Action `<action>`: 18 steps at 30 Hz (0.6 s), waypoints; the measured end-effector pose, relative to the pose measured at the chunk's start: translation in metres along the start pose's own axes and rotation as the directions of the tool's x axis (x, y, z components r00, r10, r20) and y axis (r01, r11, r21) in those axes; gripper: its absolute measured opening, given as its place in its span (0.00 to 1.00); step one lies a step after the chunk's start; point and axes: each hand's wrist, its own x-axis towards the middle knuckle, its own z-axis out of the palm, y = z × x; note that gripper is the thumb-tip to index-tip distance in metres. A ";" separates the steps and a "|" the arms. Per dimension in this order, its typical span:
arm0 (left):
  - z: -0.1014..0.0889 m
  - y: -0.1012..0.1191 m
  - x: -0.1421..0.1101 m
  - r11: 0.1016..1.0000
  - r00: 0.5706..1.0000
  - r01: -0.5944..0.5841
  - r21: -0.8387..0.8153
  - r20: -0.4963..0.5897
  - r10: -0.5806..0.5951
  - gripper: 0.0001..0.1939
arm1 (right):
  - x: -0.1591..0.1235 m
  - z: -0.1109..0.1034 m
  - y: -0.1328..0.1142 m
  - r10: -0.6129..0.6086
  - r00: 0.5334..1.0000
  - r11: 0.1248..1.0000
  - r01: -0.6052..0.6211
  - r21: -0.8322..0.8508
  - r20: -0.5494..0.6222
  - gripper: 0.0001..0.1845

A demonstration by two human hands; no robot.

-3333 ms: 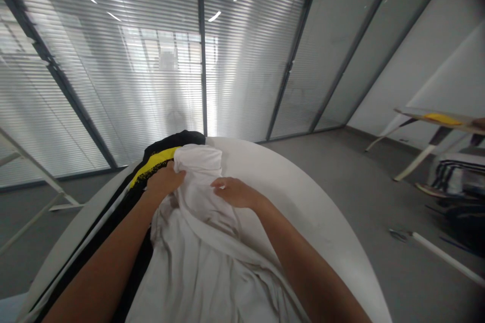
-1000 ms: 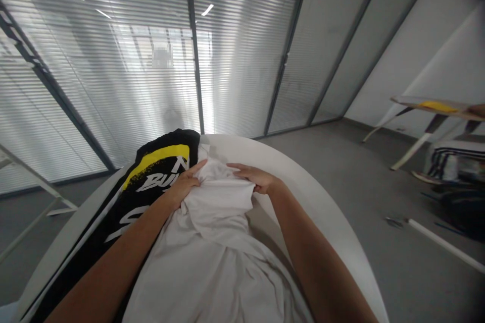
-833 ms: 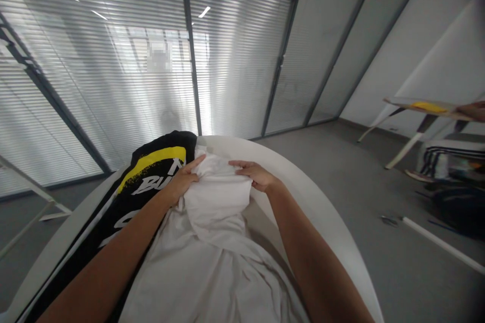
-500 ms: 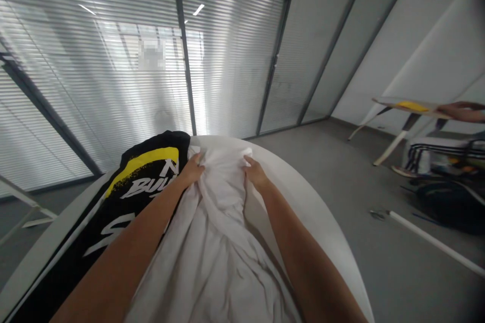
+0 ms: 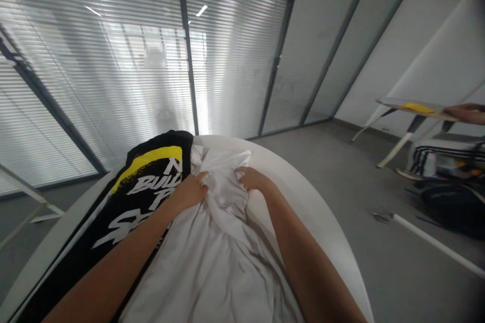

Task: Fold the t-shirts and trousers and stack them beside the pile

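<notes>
A crumpled white garment (image 5: 223, 242) lies along the round white table (image 5: 318, 212), its far end bunched near the far edge. My left hand (image 5: 191, 190) rests on the garment's left side with fingers curled into the cloth. On the garment's right side, my right hand (image 5: 253, 179) grips a fold of the white cloth. A black garment (image 5: 129, 202) with a yellow band and white lettering lies flat to the left, partly under my left forearm.
Glass walls with blinds (image 5: 151, 60) stand beyond the table. At the far right stands another table (image 5: 413, 111) with a yellow item, another person's hand (image 5: 468, 112) on it, and striped cloth and bags (image 5: 447, 166) below. A white pole (image 5: 435, 245) lies on the grey floor.
Both hands have drawn back a little from the table's far edge, pulling the white garment's end toward me. More of the black garment's lettering shows.
</notes>
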 end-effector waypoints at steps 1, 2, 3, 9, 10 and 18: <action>0.000 0.000 -0.007 1.000 1.000 0.005 0.004 0.012 -0.005 0.28 | -0.003 0.001 -0.001 0.036 0.999 0.999 -0.036 0.007 0.034 0.32; 0.000 0.000 -0.012 1.000 1.000 0.014 0.006 0.014 -0.014 0.28 | -0.005 0.002 -0.003 0.079 0.995 0.996 -0.077 -0.051 0.052 0.34; -0.001 0.000 -0.017 1.000 1.000 0.025 0.004 0.012 -0.025 0.28 | -0.008 0.001 -0.004 0.128 0.990 0.984 -0.118 -0.134 0.065 0.35; -0.004 0.006 -0.025 0.958 0.987 0.049 -0.282 0.158 -0.004 0.28 | -0.014 -0.012 -0.005 0.192 0.979 0.915 -0.153 -0.374 0.067 0.37; -0.002 0.006 -0.025 0.947 0.988 0.047 -0.317 0.156 0.003 0.28 | -0.013 -0.012 -0.004 0.150 0.989 0.910 -0.130 -0.393 0.019 0.36; 0.016 0.003 -0.024 0.989 0.995 -0.090 -0.116 -0.043 0.085 0.29 | 0.001 0.020 0.011 -0.100 0.945 0.827 -0.094 -0.554 -0.310 0.32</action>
